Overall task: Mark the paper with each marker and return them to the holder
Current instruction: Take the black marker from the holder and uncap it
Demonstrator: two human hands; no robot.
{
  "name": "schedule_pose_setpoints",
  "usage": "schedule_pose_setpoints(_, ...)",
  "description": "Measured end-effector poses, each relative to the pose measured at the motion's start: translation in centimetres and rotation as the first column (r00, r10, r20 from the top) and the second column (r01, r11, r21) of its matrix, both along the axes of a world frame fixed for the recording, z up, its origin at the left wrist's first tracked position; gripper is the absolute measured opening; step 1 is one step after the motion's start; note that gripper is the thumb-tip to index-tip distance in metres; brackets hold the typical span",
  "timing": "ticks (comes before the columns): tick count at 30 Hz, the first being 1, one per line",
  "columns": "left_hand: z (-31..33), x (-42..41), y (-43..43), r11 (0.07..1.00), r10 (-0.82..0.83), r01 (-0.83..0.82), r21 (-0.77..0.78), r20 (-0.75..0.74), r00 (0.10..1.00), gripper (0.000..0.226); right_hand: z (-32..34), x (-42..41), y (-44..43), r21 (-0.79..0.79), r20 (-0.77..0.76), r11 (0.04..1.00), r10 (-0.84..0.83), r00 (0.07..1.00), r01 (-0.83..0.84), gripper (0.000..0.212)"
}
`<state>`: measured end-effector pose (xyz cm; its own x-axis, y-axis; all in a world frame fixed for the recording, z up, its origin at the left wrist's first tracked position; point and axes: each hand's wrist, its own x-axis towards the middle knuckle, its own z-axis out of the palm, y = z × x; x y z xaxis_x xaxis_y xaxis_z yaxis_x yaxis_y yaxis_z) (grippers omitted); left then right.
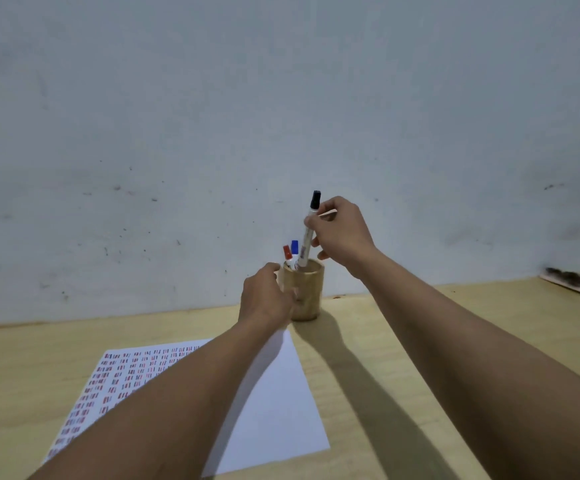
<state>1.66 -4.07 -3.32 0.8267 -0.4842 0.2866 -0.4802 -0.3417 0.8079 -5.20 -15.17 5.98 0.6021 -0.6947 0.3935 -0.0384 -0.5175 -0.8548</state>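
A round wooden holder [307, 289] stands on the table near the wall. My left hand [266, 296] grips its left side. My right hand [342, 233] pinches a black-capped marker [308, 233], held almost upright with its lower end inside the holder's mouth. A red-capped marker [287, 252] and a blue-capped marker [294, 247] stand in the holder beside it. The white paper [274, 410] lies in front of the holder, partly under my left forearm; its left part is covered with rows of short red, blue and dark strokes.
The light wooden table [402, 341] meets a scuffed grey wall [281, 116] just behind the holder. A pale stick-like object with dark fuzz [572, 280] lies at the far right by the wall.
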Motion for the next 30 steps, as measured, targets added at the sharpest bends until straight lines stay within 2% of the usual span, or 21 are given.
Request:
schedule_pose_setpoints(6,3.2,-0.8,4.4,0.990,0.055,-0.048,-0.131,0.045,0.997,0.040,1.3,-2.2,4.3,-0.006,-0.004,0.997,0.073,0.997,-0.073,0.017)
schedule_pose_setpoints(11,4.5,-2.1,9.1,0.969,0.091,-0.069,-0.238,0.083,0.992,0.035,-0.6,-3.7,8.4,-0.054,-0.067,0.988,0.140,0.988,-0.144,0.013)
schedule_pose_setpoints(15,5.0,-2.4,12.3,0.934,-0.016,-0.001,-0.357,-0.045,0.999,0.040,-2.4,-4.5,11.1,-0.082,-0.182,0.978,0.175,0.968,-0.192,0.015)
schedule_pose_setpoints(22,5.8,-3.2,15.9,0.912,-0.139,0.088,-0.400,-0.102,0.985,0.017,-3.0,-5.0,14.2,-0.185,-0.269,0.953,0.184,0.945,-0.238,0.018)
schedule_pose_setpoints(26,6.3,-3.0,17.0,0.893,-0.153,0.087,-0.441,-0.117,0.981,0.011,-2.6,-5.1,15.5,-0.243,-0.198,0.955,0.123,0.972,-0.170,0.021)
schedule_pose_setpoints(29,6.7,-2.8,17.3,0.862,-0.123,0.039,-0.505,-0.135,0.983,0.010,-2.3,-5.6,17.4,-0.282,-0.034,0.959,0.008,0.999,-0.017,0.016)
schedule_pose_setpoints(30,6.8,-2.7,17.4,0.850,-0.115,0.021,-0.526,-0.146,0.983,0.009,-2.5,-5.5,17.8,-0.237,-0.007,0.972,0.004,1.000,-0.006,0.027)
